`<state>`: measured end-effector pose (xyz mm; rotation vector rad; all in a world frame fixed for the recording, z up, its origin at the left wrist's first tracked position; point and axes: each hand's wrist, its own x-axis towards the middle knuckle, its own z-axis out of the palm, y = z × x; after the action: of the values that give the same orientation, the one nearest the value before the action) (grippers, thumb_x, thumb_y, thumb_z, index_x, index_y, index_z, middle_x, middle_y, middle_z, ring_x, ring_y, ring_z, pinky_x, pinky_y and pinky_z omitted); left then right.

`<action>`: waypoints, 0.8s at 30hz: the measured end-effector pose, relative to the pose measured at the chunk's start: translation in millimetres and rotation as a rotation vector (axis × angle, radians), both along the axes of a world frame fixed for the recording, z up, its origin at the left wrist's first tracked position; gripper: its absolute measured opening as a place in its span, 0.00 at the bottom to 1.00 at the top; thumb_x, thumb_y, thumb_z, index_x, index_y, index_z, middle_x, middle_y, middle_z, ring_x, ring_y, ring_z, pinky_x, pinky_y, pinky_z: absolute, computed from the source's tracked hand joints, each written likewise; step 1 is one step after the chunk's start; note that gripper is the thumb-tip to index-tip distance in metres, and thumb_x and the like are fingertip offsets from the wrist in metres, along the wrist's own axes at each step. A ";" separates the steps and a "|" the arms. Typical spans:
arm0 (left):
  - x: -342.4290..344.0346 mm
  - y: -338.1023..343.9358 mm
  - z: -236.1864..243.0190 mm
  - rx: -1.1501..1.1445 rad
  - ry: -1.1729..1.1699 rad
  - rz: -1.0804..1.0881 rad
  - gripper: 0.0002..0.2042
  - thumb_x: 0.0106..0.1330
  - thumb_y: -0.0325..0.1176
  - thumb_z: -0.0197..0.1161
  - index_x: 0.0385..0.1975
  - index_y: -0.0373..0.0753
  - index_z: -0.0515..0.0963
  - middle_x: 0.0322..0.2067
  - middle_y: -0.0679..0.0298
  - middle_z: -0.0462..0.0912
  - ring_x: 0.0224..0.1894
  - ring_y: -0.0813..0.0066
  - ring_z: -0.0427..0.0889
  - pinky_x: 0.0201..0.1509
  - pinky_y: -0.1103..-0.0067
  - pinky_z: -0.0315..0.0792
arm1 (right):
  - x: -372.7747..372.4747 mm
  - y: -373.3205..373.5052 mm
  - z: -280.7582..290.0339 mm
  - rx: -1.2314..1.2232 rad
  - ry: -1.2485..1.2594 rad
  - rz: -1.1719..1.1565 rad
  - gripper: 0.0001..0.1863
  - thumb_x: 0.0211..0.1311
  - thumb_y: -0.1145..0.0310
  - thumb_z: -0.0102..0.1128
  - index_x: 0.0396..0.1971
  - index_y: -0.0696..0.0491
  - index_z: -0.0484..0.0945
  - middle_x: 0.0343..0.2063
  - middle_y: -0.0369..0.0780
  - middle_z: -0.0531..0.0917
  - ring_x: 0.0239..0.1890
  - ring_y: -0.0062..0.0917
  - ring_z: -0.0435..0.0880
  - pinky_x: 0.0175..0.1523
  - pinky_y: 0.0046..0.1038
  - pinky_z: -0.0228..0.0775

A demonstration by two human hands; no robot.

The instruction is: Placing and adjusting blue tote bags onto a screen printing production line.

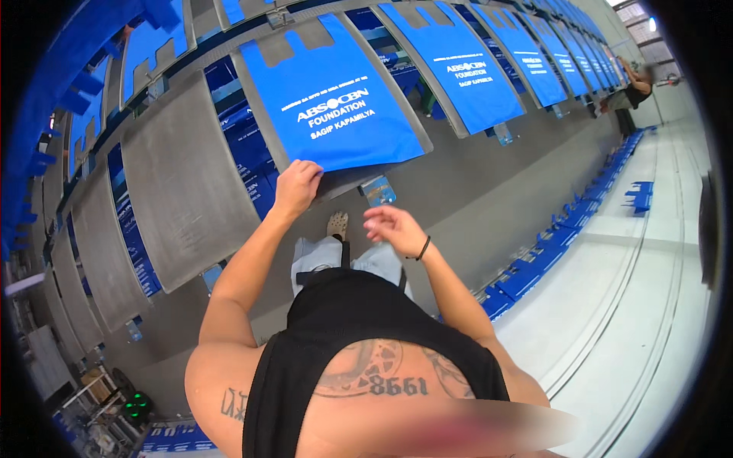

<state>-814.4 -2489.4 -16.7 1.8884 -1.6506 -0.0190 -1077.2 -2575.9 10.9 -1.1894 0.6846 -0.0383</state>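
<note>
Blue printed tote bag [336, 99] on a grey metal pallet [347, 179], lower edge in my left hand [296, 187].

Item: one flat blue bag with white lettering, lying on the tilted grey pallet directly ahead of me. My left hand is closed on its bottom-left corner, fingers curled over the edge of bag and pallet together. My right hand [393, 227] hangs free just below and right of that corner, fingers loosely spread, holding nothing; a dark band circles the wrist [422, 248]. Adjacent stock: a bare grey pallet [187, 179] to the left, a second blue bag [466, 65] on the next pallet to the right, more beyond it in a long row. Blue plastic fittings [565, 233] line the floor [641, 305] along the machine. Far right, another person [634, 91] stands at the row.
</note>
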 end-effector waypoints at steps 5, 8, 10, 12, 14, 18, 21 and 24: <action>-8.6 -13.7 48.4 -0.061 0.180 0.298 0.04 0.55 0.27 0.64 0.30 0.41 0.80 0.33 0.64 0.81 0.35 0.62 0.81 0.34 0.74 0.75 | 37.5 -120.1 -1.3 0.631 -0.001 -0.510 0.36 0.62 0.50 0.56 0.57 0.63 0.59 0.46 0.55 0.74 0.47 0.42 0.78 0.49 0.42 0.74; -14.7 -14.5 51.3 -0.036 0.359 0.443 0.08 0.55 0.23 0.62 0.34 0.40 0.80 0.36 0.61 0.82 0.36 0.65 0.81 0.36 0.77 0.74 | 54.2 -179.0 -20.9 0.723 0.084 -0.622 0.27 0.62 0.58 0.56 0.53 0.61 0.64 0.46 0.49 0.76 0.43 0.35 0.80 0.45 0.36 0.76; -18.4 -27.1 61.1 -0.096 0.497 0.495 0.10 0.54 0.18 0.61 0.34 0.37 0.80 0.37 0.60 0.82 0.36 0.68 0.81 0.38 0.80 0.73 | 52.1 -216.7 -58.8 0.338 -0.049 -0.533 0.20 0.59 0.67 0.61 0.48 0.60 0.70 0.42 0.43 0.79 0.39 0.27 0.80 0.39 0.30 0.75; -27.7 -24.1 63.6 -0.200 0.478 0.589 0.10 0.53 0.18 0.61 0.34 0.36 0.80 0.36 0.59 0.83 0.36 0.69 0.81 0.39 0.81 0.73 | 56.8 -230.9 -39.5 0.264 -0.053 -0.360 0.16 0.58 0.71 0.61 0.45 0.58 0.74 0.40 0.41 0.80 0.38 0.25 0.80 0.38 0.28 0.73; -36.9 -15.4 69.5 -0.283 0.489 0.638 0.08 0.53 0.18 0.62 0.32 0.36 0.81 0.37 0.59 0.82 0.39 0.70 0.81 0.42 0.80 0.72 | 59.4 -232.9 1.5 0.096 -0.032 -0.149 0.13 0.58 0.74 0.60 0.44 0.55 0.75 0.38 0.37 0.82 0.35 0.21 0.81 0.37 0.23 0.72; -43.7 -13.3 51.2 -0.405 0.797 0.638 0.14 0.58 0.26 0.63 0.45 0.40 0.78 0.46 0.61 0.75 0.48 0.69 0.75 0.49 0.76 0.71 | 57.9 -251.4 -0.5 0.480 -0.105 0.030 0.20 0.61 0.70 0.59 0.52 0.54 0.69 0.46 0.40 0.78 0.47 0.25 0.77 0.47 0.29 0.71; -26.1 -31.0 40.0 -0.828 1.802 0.642 0.26 0.61 0.32 0.63 0.59 0.42 0.65 0.52 0.56 0.70 0.51 0.69 0.74 0.48 0.77 0.73 | 73.2 -287.2 -40.8 0.911 -0.080 0.071 0.22 0.61 0.70 0.58 0.55 0.54 0.66 0.49 0.42 0.76 0.52 0.27 0.74 0.54 0.33 0.69; 13.5 -28.9 9.2 -0.345 1.661 0.925 0.36 0.55 0.29 0.69 0.63 0.42 0.57 0.49 0.55 0.72 0.46 0.69 0.76 0.43 0.75 0.74 | 97.3 -287.0 -59.4 0.468 0.052 0.074 0.22 0.65 0.64 0.52 0.57 0.56 0.64 0.47 0.44 0.77 0.50 0.31 0.76 0.54 0.35 0.70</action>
<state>-800.9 -2518.3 -7.4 1.3277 0.3206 -0.6515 -979.9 -2862.8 -48.6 -0.7655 0.6496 0.2060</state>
